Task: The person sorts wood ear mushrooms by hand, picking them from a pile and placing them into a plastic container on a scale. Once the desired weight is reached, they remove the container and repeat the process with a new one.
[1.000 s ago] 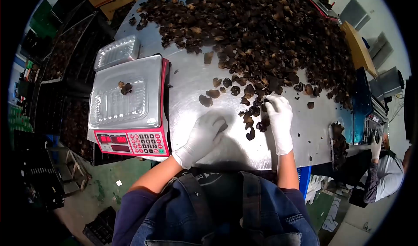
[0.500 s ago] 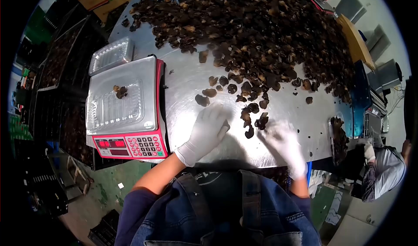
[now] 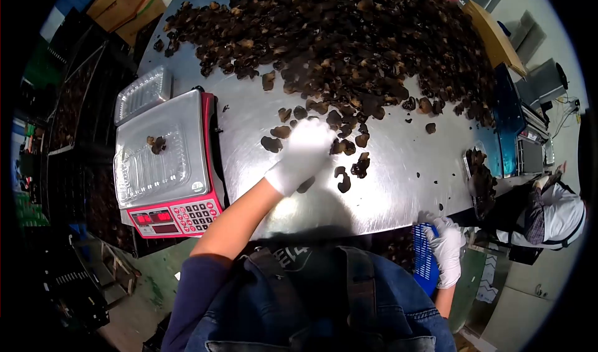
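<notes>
My left hand (image 3: 305, 150), in a white glove, is over the near edge of the loose wood ear mushrooms (image 3: 342, 146). Its fingers look curled, but glare hides what is in them. One dark mushroom piece (image 3: 306, 184) shows beside the wrist, and two more clumps (image 3: 360, 165) lie to the hand's right. At the table's front edge, my gloved right hand (image 3: 445, 249) is closed against the side of a blue slatted basket (image 3: 425, 262). A large heap of wood ear mushrooms (image 3: 349, 34) covers the back of the metal table (image 3: 398, 196).
On the left stands a red scale (image 3: 171, 212), bearing a clear plastic tray (image 3: 152, 171) with a few mushroom pieces. Another clear tray (image 3: 144, 93) sits behind it. A filled tray (image 3: 479, 181) is at the right edge; beyond it a person (image 3: 554, 212) works.
My right hand has gone from the mushroom pieces down and right to the blue basket. My left hand has reached farther toward the heap, and a piece now shows by its wrist. The view has shifted.
</notes>
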The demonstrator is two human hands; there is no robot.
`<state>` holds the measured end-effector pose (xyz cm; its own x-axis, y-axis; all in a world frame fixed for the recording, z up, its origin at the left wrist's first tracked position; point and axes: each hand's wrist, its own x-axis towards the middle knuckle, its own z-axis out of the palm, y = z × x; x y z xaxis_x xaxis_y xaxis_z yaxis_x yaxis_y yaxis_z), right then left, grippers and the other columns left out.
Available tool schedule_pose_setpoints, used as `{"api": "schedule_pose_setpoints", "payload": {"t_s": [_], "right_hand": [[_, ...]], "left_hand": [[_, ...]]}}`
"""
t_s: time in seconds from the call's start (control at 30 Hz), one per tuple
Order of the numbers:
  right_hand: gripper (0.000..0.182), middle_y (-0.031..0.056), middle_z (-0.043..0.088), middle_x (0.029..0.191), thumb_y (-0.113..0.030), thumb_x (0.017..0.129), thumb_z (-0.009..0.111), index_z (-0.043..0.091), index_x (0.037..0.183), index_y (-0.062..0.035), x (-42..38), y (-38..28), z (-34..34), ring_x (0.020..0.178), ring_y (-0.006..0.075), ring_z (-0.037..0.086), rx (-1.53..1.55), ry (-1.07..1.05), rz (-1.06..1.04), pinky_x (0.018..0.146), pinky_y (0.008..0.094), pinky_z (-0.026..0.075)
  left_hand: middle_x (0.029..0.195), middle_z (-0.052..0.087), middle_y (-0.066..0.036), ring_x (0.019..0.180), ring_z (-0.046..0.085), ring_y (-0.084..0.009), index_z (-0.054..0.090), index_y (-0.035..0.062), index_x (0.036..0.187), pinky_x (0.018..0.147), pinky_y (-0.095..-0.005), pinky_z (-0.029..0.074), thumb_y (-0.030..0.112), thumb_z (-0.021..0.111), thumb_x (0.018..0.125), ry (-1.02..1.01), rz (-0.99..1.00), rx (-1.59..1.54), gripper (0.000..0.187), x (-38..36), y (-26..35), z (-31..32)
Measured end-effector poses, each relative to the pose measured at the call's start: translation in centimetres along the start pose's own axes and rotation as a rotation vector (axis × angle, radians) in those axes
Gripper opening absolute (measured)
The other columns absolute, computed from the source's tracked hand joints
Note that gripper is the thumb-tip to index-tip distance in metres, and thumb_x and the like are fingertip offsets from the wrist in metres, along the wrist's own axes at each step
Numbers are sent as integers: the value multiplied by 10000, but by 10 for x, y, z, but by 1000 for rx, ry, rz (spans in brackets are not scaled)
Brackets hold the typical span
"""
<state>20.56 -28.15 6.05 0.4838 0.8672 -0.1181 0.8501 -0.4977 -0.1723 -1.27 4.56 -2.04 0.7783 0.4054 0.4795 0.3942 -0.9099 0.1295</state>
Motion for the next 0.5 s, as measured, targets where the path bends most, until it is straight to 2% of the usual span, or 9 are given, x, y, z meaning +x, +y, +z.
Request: {"api": "schedule_pose_setpoints", "payload": {"t_s": [0.07,0.13,0.2,0.27,0.37,0.4,0.43,0.47,0.5], "right_hand": [[339,120,676,966,-174,776,750,676,1103,-121,7,18,6,918,323,622,-122,97,-2,871,420,455],[288,118,656,899,-143,789,737,682,1070,-108,25,20,-3,868,311,616,-38,177,-80,832,417,455],[251,123,664,891,-124,802,722,685,1047,-86,52,-1,-13,842,322,620,41,244,-125,799,408,471],[239,145,685,946,-101,818,708,685,1051,-55,84,-27,-10,885,328,646,246,237,-141,820,377,504],[288,155,674,996,-133,836,682,664,1113,-56,115,-80,27,927,339,649,386,228,-214,824,400,515],[318,161,666,1035,-158,832,671,657,1139,-75,119,-101,41,942,357,645,468,192,-196,832,417,519],[331,160,660,1053,-166,837,667,649,1158,-88,126,-109,66,931,351,649,541,177,-204,828,403,523],[344,160,654,1071,-173,841,663,641,1176,-100,131,-118,86,919,345,653,613,160,-213,824,389,528],[346,152,655,1061,-176,842,665,639,1180,-106,131,-133,89,903,330,658,619,177,-293,814,375,532]], "left_hand": [[768,587,-40,803,585,-224,667,103,821,726,-337,456,167,675,708,93,-57,-58,130,2,12,-21],[781,607,-68,698,587,-210,662,97,798,650,-326,458,98,619,718,-86,-275,-105,91,0,40,-27],[805,608,-12,804,606,-182,681,85,985,728,-321,462,215,671,749,-47,21,-475,270,-21,86,-9],[818,608,-11,824,603,-175,666,92,1032,756,-338,458,263,690,709,-72,282,-321,367,-33,148,-4],[822,608,-18,828,601,-176,667,97,1030,765,-330,454,251,684,716,-161,264,-270,350,-25,126,-12],[806,605,-21,836,598,-194,667,92,1007,766,-331,455,216,658,759,-194,142,-231,277,-16,104,-18],[848,606,-34,848,605,-221,659,84,1042,795,-354,464,178,636,798,-13,-89,-451,262,-14,81,-31],[1010,636,-94,1011,604,-261,625,64,1099,882,-410,461,183,660,779,-359,-255,-37,343,-4,65,-27],[1192,622,-124,1136,582,-269,619,57,1147,938,-413,459,172,671,777,-118,-213,78,390,-19,40,-3]]}}
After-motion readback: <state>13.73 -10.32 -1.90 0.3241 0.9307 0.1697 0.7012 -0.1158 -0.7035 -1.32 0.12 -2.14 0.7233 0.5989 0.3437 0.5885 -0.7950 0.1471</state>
